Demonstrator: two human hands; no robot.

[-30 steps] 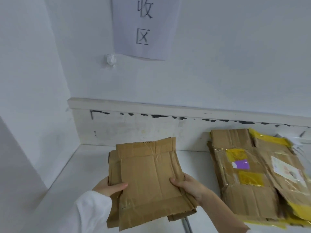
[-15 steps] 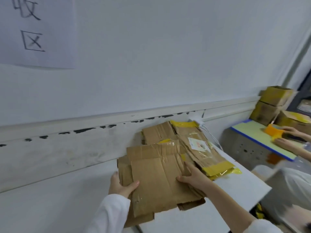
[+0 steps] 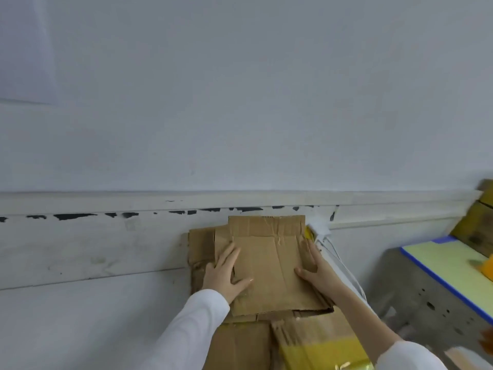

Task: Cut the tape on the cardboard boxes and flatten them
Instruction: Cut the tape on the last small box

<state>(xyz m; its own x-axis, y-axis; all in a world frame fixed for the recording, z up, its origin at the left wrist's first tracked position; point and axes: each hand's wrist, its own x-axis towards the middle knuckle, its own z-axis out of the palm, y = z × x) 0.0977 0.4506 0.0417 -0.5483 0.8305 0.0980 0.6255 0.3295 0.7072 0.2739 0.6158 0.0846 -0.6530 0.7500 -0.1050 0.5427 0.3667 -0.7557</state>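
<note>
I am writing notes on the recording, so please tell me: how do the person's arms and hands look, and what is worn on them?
Both hands are bare: the left hand and the right hand show no gloves, and no rings or watch can be seen. The left sleeve is white, long and plain, reaching the wrist. The right sleeve is also white, but pushed up, so the forearm is uncovered.

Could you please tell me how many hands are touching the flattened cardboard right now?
2. The left hand lies flat on the left part of the top flattened cardboard; the right hand rests along its right edge. Parts of the pile are covered.
</note>
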